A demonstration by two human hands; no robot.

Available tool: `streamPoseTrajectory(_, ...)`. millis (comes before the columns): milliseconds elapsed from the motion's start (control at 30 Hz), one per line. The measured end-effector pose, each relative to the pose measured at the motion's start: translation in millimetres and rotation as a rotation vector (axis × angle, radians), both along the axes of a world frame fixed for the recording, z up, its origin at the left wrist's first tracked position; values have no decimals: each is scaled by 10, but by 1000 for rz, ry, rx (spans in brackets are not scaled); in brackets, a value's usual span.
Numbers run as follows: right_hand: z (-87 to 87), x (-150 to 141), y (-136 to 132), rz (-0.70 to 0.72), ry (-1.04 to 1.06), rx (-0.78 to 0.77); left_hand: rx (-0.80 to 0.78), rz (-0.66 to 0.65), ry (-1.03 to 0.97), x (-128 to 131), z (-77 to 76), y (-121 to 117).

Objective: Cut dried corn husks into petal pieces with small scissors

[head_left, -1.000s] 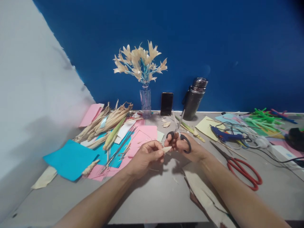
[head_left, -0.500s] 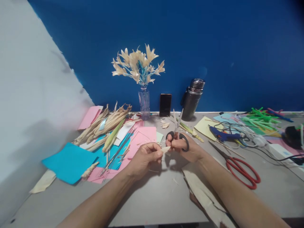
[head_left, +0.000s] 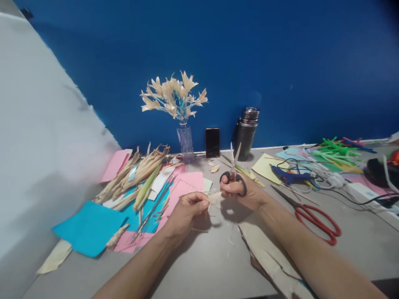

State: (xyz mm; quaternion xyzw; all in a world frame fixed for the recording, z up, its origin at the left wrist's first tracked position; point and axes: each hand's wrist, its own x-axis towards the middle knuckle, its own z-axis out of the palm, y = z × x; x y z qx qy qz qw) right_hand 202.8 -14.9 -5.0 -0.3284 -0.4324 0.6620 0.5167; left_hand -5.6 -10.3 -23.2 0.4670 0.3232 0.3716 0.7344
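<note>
My left hand (head_left: pixel 190 211) pinches a small pale piece of corn husk (head_left: pixel 215 198) between thumb and fingers, over the middle of the table. Just right of it, my right hand (head_left: pixel 241 191) has its fingers through the black handles of small scissors (head_left: pixel 233 164). Their blades point up and away, parted in a narrow V and clear of the husk. The husk's right end reaches close to my right fingertips; whether they touch it I cannot tell. Thin pale scraps (head_left: pixel 230 241) lie on the table below my hands.
Dried husks (head_left: pixel 141 166), blue paper (head_left: pixel 89 228) and pink paper (head_left: pixel 191 182) lie left. A vase (head_left: pixel 185 143) of husk flowers, a phone (head_left: pixel 212 142) and a flask (head_left: pixel 246 133) stand behind. Red-handled scissors (head_left: pixel 318 218), a glue gun (head_left: pixel 289 176) and green pipe cleaners (head_left: pixel 336 149) lie right.
My left hand has moved slightly left and down, and the husk piece shows more of its width. The scissors remain in my right hand. The whole view has shifted and tilted a little.
</note>
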Motion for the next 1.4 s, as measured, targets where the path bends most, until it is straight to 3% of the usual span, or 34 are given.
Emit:
streamPoseTrajectory(233, 17, 242, 139, -297, -1, 6, -42, 85, 41, 3, -64, 57)
streamPoseTrajectory(367, 23, 360, 169, -340, -10, 14, -131, 151, 147, 12, 20, 211)
streamPoseTrajectory(533, 1, 472, 212, -389, -185, 40, 76, 214, 397, 221, 155, 722)
streamPoseTrajectory(667, -32, 563, 276, -441, -335, -14, 116, 250, 518, 539, 128, 1212)
streamPoseTrajectory(767, -18, 611, 300, -438, -466, -19, 152, 258, 549, 698, 128, 1378)
streamPoseTrajectory(833, 2, 605, 288, -416, -497, -6, 194, 256, 526, 708, 181, 1299)
streamPoseTrajectory(933, 9, 480, 217, -227, -517, 72, 234, 163, 434, 589, 286, 894)
streamPoseTrajectory(1033, -55, 205, 103, 47, -560, 104, 131, -173, 158, 432, 302, 330)
streamPoseTrajectory(1067, -90, 101, 64, 93, -577, 106, 112, -201, 141, 398, 278, 156)
streamPoseTrajectory(1133, -162, -76, -7, 76, -631, 134, 190, -89, 190, 364, 203, -120)
streamPoseTrajectory(1233, -224, -202, -73, 105, -692, 159, 247, 36, 213, 358, 80, -331)
streamPoseTrajectory(1333, -207, -201, -94, 202, -772, 136, 165, 36, 113, 334, 1, -386)
streamPoseTrajectory(1400, -183, -197, -103, 146, -890, 176, 117, -11, 19, 307, -30, -394)
